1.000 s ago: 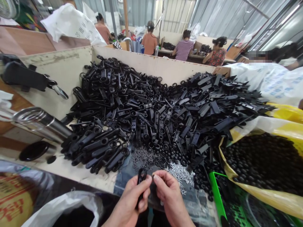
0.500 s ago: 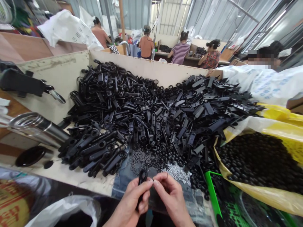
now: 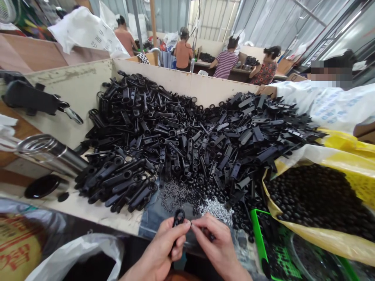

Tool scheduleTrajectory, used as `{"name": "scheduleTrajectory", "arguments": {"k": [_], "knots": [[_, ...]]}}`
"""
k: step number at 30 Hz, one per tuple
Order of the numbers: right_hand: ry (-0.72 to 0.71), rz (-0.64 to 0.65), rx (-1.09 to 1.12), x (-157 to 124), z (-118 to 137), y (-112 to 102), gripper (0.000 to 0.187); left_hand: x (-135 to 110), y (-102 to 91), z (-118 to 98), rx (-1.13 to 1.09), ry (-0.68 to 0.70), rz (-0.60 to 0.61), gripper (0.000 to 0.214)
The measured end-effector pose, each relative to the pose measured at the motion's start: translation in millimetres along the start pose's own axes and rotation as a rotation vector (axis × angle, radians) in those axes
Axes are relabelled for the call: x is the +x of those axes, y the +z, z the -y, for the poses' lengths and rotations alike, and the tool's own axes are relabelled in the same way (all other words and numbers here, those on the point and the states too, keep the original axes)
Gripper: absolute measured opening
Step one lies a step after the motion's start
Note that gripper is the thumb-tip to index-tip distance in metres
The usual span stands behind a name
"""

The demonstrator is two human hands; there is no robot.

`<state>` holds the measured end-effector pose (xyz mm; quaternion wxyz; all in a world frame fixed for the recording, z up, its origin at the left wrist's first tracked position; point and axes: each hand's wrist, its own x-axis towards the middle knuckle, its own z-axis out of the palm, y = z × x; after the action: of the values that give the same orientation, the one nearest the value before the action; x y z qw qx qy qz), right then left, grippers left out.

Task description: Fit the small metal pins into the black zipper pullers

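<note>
At the bottom centre my left hand [image 3: 166,244] is closed round a black plastic part with a ring end [image 3: 178,217], held upright. My right hand [image 3: 212,242] pinches its fingertips together right beside that ring, on something too small to make out. Just beyond the hands lie small metal screws [image 3: 215,207] and black rings [image 3: 205,191] on a dark cloth. Behind them rises a large heap of black plastic parts [image 3: 187,132] in a board-walled bin [image 3: 76,86].
A yellow sack of small black round pieces [image 3: 316,199] sits at right, with a green crate [image 3: 259,234] below it. A metal flask [image 3: 49,154] and a black lid [image 3: 42,186] lie at left. White bags hang at the bottom left. Several people work at tables behind.
My hands have stayed together at the bottom centre; the right fingertips have closed in on the ring end of the part. The view has shifted slightly.
</note>
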<state>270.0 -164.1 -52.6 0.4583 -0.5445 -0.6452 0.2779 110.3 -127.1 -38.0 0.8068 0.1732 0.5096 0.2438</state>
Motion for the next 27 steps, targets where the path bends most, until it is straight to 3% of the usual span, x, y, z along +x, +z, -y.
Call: {"name": "scheduleTrajectory", "arguments": {"k": [3,6,11,16,19,24,27], "knots": [[-0.076,0.054,-0.074,0.0,1.9,-5.5,0.014,1.1,1.7,4.4,-0.032,-0.011,0.005,0.058],[-0.047,0.080,-0.090,-2.9,0.8,-7.2,0.012,2.2,2.7,9.3,-0.099,-0.046,0.020,0.054],[0.117,0.028,-0.015,-9.2,-5.2,-4.3,0.012,1.0,3.4,9.8,-0.154,-0.102,0.080,0.048],[0.322,-0.039,0.147,-10.7,-6.9,-4.1,0.016,-11.1,0.8,-5.2,-0.102,-0.083,0.209,0.031],[0.234,-0.004,0.084,-7.5,-3.6,-5.6,0.011,-16.3,-5.4,-8.9,0.009,0.002,0.225,0.029],[0.015,0.128,-0.076,3.8,-0.7,-3.7,0.010,-13.0,-14.4,2.0,0.067,0.040,0.027,0.043],[-0.026,0.147,-0.120,9.1,-1.2,-2.0,0.011,-11.1,-13.4,4.2,0.113,0.071,0.077,0.047]]}}
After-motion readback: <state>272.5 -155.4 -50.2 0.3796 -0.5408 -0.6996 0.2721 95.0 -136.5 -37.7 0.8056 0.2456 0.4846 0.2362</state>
